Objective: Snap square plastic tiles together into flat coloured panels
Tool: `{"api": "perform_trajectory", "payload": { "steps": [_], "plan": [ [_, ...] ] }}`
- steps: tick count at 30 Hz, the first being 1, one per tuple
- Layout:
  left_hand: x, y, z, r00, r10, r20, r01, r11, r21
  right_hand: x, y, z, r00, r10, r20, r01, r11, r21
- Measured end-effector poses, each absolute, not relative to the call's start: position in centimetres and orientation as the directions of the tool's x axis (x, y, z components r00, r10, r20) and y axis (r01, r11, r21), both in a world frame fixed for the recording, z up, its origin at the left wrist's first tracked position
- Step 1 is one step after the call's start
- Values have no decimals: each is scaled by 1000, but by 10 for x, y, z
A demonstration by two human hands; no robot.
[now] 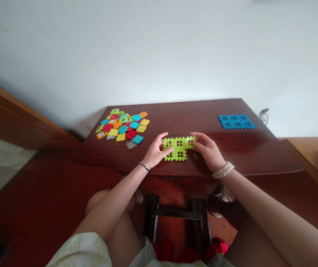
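Just above the table's front part, my left hand [156, 150] grips the left side of a lime-green panel [179, 148] of joined interlocking tiles with window cutouts. Its thumb lies across the panel's front. My right hand [206, 148] pinches a single green window tile [189, 142] by its right edge. That tile sits against the panel's upper right corner; whether its teeth are fully locked in, I cannot tell. The panel's lower left tile is partly covered by my left thumb.
A pile of loose interlocking tiles [122, 128] in several colours lies on the table's left. At the right rests a blue panel [236, 121] of joined window tiles. The dark wooden table [181, 115] stands against a white wall, with a black cable [264, 115] beyond its right edge.
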State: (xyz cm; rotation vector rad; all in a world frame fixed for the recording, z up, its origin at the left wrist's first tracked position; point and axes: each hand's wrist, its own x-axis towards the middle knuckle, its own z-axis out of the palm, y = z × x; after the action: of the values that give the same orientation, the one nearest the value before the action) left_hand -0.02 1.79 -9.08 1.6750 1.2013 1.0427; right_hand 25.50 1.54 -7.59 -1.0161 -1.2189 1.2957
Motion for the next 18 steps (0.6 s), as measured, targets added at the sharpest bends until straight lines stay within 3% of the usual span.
{"api": "perform_trajectory", "payload": {
  "steps": [11, 18],
  "plan": [
    [-1, 19, -85, 213, 958, 191, 292, -249, 923, 249, 18, -82, -82, 993, 79, -19, 78, -997],
    [0, 16, -80, 203, 964, 171, 320, -231, 919, 249, 21, -81, -78, 983, 166, 88, 173, -981]
  ]
}}
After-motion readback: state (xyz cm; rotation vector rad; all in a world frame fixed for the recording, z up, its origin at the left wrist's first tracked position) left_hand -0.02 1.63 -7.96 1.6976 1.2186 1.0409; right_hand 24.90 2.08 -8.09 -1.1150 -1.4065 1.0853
